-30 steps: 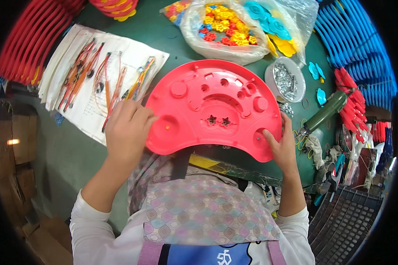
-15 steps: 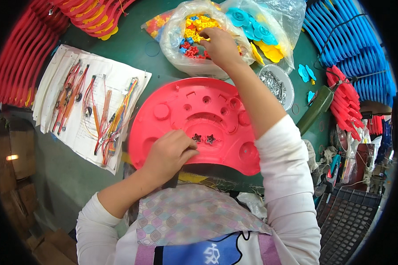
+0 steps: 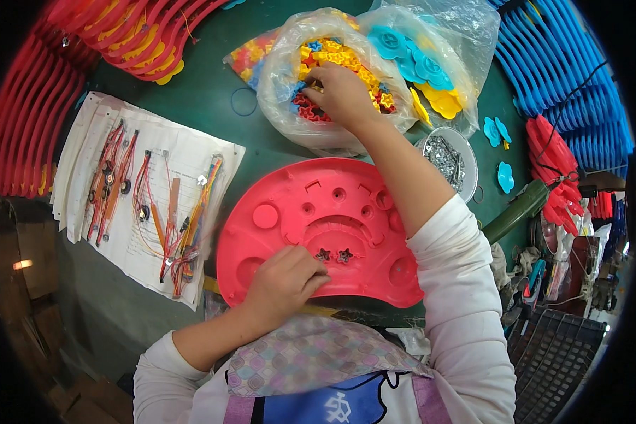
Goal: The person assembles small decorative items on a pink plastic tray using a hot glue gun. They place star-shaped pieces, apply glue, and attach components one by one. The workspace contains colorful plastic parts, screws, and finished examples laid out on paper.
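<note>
A red, rounded plastic shell (image 3: 290,191) lies in front of me, its moulded inner side up. Two star-shaped openings sit side by side in its lower middle. My left hand (image 3: 283,283) rests over the shell's near left part, beside the left star opening; its fingers are curled in, and whatever the palm holds is hidden. Farther off, my right hand (image 3: 343,95) reaches into a clear plastic bag (image 3: 283,116) of small star pieces (image 3: 332,55) in yellow, red and blue. Its thumb and forefinger are bent and apart, just over some red and blue stars.
Paper sheets (image 3: 138,265) with wired parts lie left. Right of the star bag are a bag of blue and yellow flower-shaped pieces (image 3: 410,60), a white bowl of screws (image 3: 445,159) and a green tool (image 3: 519,212). Red frames (image 3: 28,134) and blue frames (image 3: 558,63) are stacked at the sides.
My right hand has shifted from the yellow stars to the red and blue ones at the bag's left. The view has tilted, so the table sits lower. My left hand stays by the star openings.
</note>
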`<state>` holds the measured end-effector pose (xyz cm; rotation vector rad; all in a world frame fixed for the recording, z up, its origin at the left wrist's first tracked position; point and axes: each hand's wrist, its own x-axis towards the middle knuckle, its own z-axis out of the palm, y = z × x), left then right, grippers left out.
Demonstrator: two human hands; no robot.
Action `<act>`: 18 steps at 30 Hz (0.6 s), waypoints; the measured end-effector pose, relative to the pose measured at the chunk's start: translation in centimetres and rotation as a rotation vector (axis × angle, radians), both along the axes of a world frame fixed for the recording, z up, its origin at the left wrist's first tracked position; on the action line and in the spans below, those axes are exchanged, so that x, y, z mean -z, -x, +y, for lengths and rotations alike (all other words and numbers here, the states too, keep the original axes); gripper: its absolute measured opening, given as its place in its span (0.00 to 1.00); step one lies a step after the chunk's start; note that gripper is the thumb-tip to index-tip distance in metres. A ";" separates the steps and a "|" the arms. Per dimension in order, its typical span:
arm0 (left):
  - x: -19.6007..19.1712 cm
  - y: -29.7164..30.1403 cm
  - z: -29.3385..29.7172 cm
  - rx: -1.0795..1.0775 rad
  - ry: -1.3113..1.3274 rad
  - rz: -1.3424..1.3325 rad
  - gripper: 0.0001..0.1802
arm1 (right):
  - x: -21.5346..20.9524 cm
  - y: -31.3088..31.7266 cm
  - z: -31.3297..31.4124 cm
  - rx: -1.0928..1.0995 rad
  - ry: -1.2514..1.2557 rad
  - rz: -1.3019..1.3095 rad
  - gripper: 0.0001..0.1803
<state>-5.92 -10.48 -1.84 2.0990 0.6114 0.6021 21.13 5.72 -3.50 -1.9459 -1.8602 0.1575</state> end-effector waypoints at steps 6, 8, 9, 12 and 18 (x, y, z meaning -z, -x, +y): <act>-0.9 0.0 0.3 -0.009 0.059 -0.007 0.07 | -0.8 0.1 -0.6 -0.081 -0.156 -0.173 0.14; -1.6 0.7 0.5 -0.033 0.128 0.000 0.08 | -2.7 0.4 -2.9 -0.190 -0.263 -0.183 0.12; -2.3 1.0 0.7 -0.048 0.166 0.032 0.08 | -3.9 0.6 -5.5 -0.236 -0.300 -0.165 0.11; -3.0 2.4 1.5 -0.174 0.175 0.052 0.08 | -5.1 3.5 -13.4 -0.447 -0.197 -0.009 0.08; -2.9 1.3 2.0 -0.121 0.103 0.051 0.06 | -3.4 5.9 -23.5 -0.546 -0.077 -0.137 0.19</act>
